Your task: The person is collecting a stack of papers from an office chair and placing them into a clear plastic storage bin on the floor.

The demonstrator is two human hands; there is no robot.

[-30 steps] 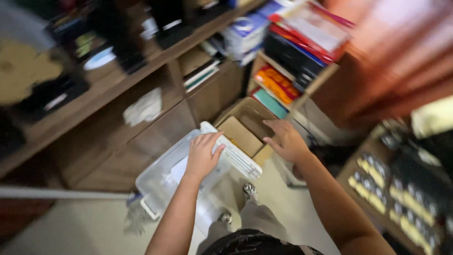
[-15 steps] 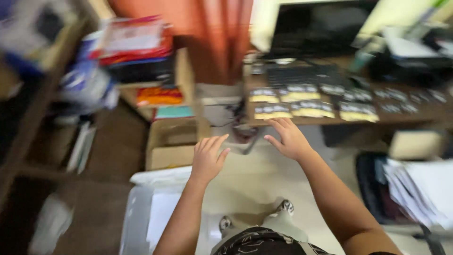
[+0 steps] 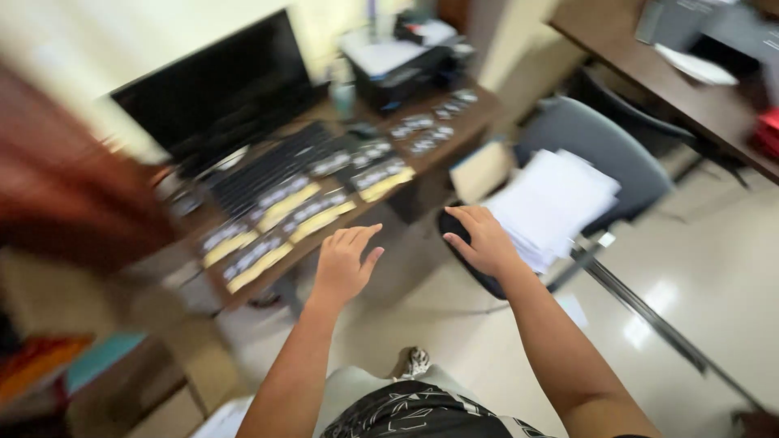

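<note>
Blurred office: wooden counter [image 3: 454, 138] carries rows of small yellow packets [image 3: 284, 223] before a dark monitor [image 3: 219, 89]. Left hand [image 3: 342, 264] and right hand [image 3: 483, 241] hover empty, fingers spread, nearest a paper stack [image 3: 556, 203] on the chair [image 3: 600, 146].

Your left hand [image 3: 345, 264] and right hand [image 3: 483, 241] hover open and empty, near the desk [image 3: 454, 122] and the paper stack [image 3: 556, 203] on the chair [image 3: 596, 146].

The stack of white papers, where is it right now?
In the head view the stack of white papers lies right of centre on the seat of a grey chair, just beyond the empty right hand and beside the wooden desk.
</note>
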